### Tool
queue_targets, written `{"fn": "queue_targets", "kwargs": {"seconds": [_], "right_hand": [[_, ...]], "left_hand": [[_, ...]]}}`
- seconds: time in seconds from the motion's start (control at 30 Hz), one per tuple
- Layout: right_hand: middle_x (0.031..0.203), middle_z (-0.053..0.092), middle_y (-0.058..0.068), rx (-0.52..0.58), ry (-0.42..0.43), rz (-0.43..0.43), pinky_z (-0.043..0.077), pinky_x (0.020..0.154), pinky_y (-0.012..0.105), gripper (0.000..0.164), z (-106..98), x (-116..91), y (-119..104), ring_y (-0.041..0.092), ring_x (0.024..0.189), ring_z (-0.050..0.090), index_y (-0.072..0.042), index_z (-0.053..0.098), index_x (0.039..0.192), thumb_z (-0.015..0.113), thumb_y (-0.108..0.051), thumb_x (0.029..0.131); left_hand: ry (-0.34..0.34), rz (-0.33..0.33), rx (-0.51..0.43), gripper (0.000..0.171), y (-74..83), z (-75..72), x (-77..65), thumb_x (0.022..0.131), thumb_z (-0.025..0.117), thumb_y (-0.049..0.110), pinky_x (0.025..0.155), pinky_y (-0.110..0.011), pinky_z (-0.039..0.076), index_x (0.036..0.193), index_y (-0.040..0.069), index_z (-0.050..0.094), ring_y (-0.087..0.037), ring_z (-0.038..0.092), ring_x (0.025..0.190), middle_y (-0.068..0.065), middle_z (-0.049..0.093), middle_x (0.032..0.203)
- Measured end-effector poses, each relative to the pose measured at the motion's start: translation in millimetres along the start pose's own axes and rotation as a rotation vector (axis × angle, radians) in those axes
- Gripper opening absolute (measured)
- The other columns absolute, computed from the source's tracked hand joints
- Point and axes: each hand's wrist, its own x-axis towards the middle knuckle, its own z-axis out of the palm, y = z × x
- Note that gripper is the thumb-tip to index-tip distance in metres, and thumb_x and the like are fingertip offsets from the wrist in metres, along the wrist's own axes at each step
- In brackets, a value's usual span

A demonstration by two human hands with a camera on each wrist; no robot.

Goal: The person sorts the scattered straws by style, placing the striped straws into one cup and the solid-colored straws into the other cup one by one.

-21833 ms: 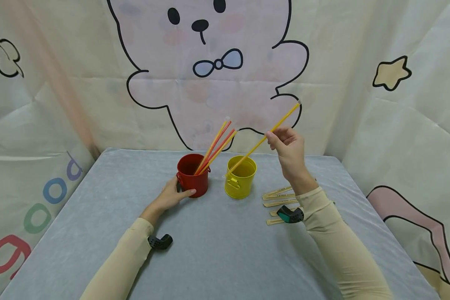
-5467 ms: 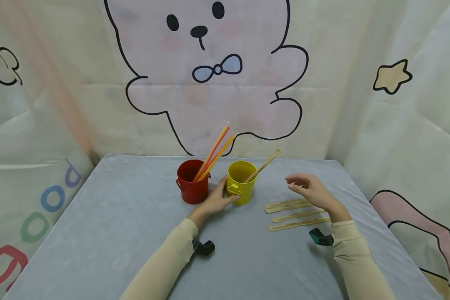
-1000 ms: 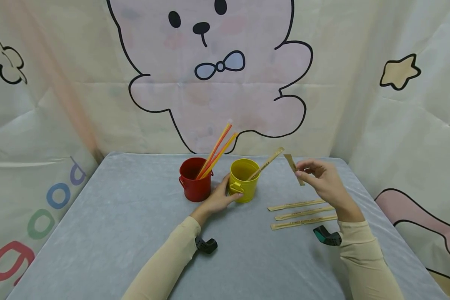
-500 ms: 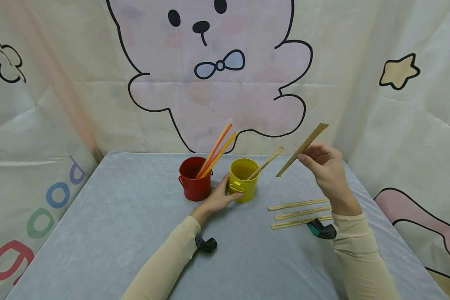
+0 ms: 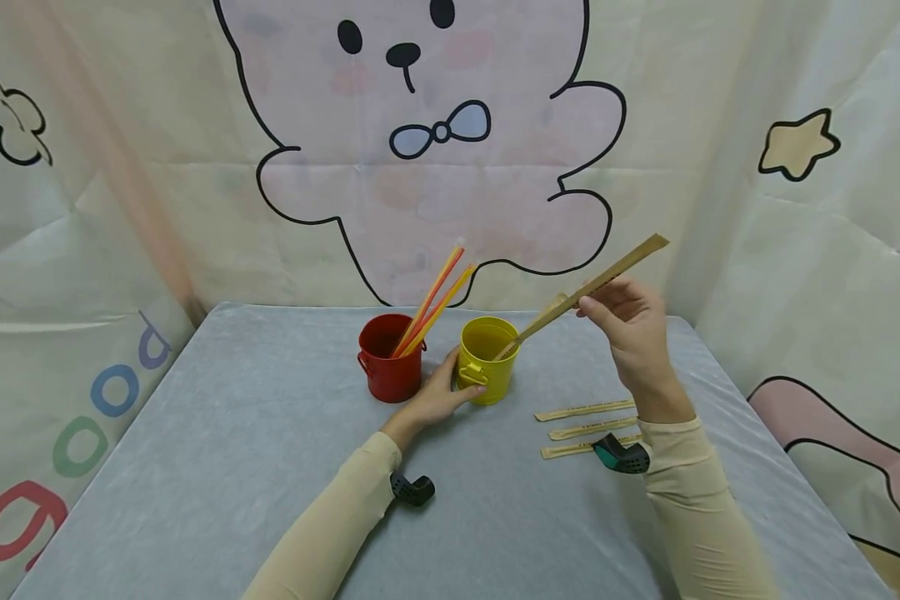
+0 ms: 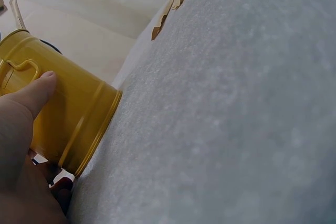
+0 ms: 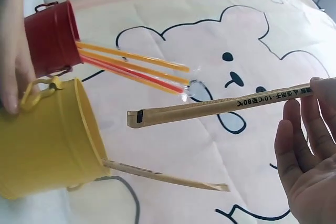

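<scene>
My left hand point(image 5: 429, 402) grips the side of a small yellow bucket point(image 5: 498, 385), its thumb lying below the handle in the left wrist view. Between thumb and fingers, my right hand point(image 5: 632, 337) pinches a paper-wrapped straw point(image 5: 624, 262), printed with dark lettering. The straw slants down leftward, its lower end overlapping the bucket's right rim in the head view; the right wrist view shows that end outside the mouth. Another wrapped straw point(image 7: 168, 176) leans inside the yellow bucket. Several wrapped straws point(image 5: 581, 411) lie on the table, partly hidden by my right forearm.
Left of the yellow bucket stands a red bucket point(image 5: 392, 379) with several yellow and red straws point(image 5: 438, 310) in clear wrapping. Both buckets rest on a grey-blue cloth point(image 5: 217, 467). Behind the table hangs a printed curtain point(image 5: 330, 183).
My left hand has gone from the red bucket to the yellow one. My right hand, earlier holding a yellow straw, has lifted a wrapped straw, tilted it and brought it left to the yellow bucket.
</scene>
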Motion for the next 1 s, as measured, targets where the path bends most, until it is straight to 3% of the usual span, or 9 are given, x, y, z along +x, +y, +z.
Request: {"fn": "queue_targets", "kwargs": {"seconds": [0.27, 0.63, 1.0], "right_hand": [[0.087, 0.075, -0.003, 0.038, 0.017, 0.064, 0.058, 0.073, 0.022, 0.035, 1, -4, 24, 0.010, 0.075, 0.069, -0.011, 0.071, 0.096, 0.057, 0.021, 0.090], [0.088, 0.075, -0.004, -0.015, 0.101, 0.151, 0.059, 0.068, 0.022, 0.034, 1, -6, 54, 0.010, 0.076, 0.071, -0.014, 0.070, 0.095, 0.060, 0.018, 0.091], [0.088, 0.073, -0.006, -0.056, 0.114, 0.252, 0.058, 0.069, 0.020, 0.031, 4, -4, 76, 0.007, 0.077, 0.070, -0.015, 0.068, 0.099, 0.062, 0.014, 0.091]], "left_hand": [[-0.003, 0.001, 0.000, 0.087, 1.7, -0.4, -0.4, 0.096, 0.070, 0.035, 0.129, -0.053, 0.014, 0.162, 0.018, 0.017, -0.026, 0.020, 0.158, -0.006, 0.025, 0.169], [0.001, 0.013, -0.003, 0.085, 2.2, -0.7, -1.1, 0.096, 0.069, 0.032, 0.129, -0.053, 0.015, 0.162, 0.016, 0.018, -0.026, 0.021, 0.158, -0.008, 0.026, 0.168], [0.010, 0.010, -0.002, 0.084, 1.9, 0.7, -1.4, 0.096, 0.070, 0.030, 0.129, -0.053, 0.014, 0.162, 0.016, 0.018, -0.026, 0.020, 0.158, -0.008, 0.026, 0.168]]}}
